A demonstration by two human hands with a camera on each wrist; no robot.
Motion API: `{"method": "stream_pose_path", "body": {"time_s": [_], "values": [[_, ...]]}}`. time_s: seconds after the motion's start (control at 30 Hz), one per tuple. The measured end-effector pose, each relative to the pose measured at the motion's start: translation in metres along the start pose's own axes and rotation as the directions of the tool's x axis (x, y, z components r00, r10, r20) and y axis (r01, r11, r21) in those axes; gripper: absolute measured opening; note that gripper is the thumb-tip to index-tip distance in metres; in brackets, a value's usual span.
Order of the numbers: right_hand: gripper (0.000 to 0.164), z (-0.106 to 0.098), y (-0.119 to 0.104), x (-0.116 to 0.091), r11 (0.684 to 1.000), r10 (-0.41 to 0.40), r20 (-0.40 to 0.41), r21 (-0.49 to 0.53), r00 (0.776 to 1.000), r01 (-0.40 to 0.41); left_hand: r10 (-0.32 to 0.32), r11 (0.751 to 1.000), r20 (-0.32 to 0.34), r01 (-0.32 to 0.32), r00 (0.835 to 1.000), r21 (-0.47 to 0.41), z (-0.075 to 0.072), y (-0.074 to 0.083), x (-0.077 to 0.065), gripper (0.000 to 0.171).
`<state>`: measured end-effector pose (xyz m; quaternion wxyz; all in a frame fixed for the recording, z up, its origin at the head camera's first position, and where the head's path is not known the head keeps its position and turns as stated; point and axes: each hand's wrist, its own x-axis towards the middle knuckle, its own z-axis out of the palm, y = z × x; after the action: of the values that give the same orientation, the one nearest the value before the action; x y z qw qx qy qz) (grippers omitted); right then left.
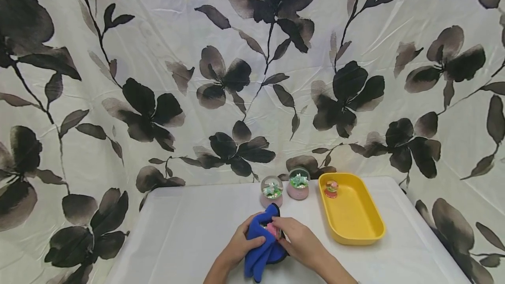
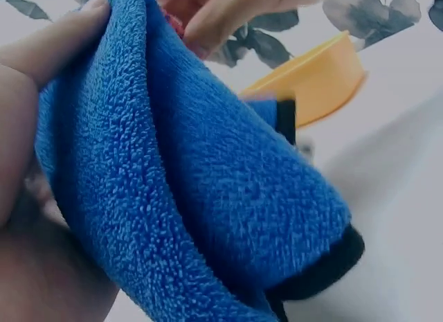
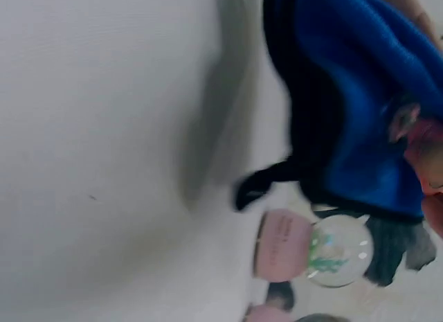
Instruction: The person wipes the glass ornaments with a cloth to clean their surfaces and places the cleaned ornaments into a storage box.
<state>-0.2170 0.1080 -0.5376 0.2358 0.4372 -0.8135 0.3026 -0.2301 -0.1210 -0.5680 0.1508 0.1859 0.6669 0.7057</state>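
Note:
My left hand (image 1: 239, 243) grips a blue towelling cloth (image 1: 258, 257) with black edging, thumb across its front, over the near middle of the table. The cloth is folded around a small pink snow globe (image 1: 273, 230), most of which is hidden by folds and fingers. With thumb and fingers, my right hand (image 1: 301, 241) pinches the pink globe from the right. In the right wrist view its pink-red base (image 3: 423, 145) shows against the cloth. The left wrist view is mostly filled by the cloth (image 2: 187, 156), its black-edged corner hanging down.
Two larger snow globes with pink bases, a left one (image 1: 272, 191) and a right one (image 1: 298, 183), stand behind the hands. A yellow tray (image 1: 357, 236) lies to the right, holding a small red-based globe (image 1: 331, 189). Floral fabric (image 1: 292, 113) hangs behind the white table (image 1: 177, 231).

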Motion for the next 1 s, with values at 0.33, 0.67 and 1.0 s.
{"method": "stream_pose_path", "body": {"time_s": [0.33,0.67,1.0], "values": [[0.041,-0.012,0.015,0.029,0.979,-0.11,0.154,0.188,0.982,0.08,-0.016,0.997,-0.016,0.018,1.0,0.081,-0.007,0.014,-0.001,0.061],[0.039,0.001,-0.004,0.024,0.372,0.586,0.37,0.668,0.721,-0.645,0.083,0.993,-0.103,-0.074,0.991,0.088,-0.003,0.022,-0.006,0.062],[0.039,0.004,-0.032,0.02,0.36,0.701,0.274,0.661,0.658,-0.658,0.098,0.994,-0.105,-0.092,0.99,0.061,0.005,0.024,-0.004,0.058]]}}
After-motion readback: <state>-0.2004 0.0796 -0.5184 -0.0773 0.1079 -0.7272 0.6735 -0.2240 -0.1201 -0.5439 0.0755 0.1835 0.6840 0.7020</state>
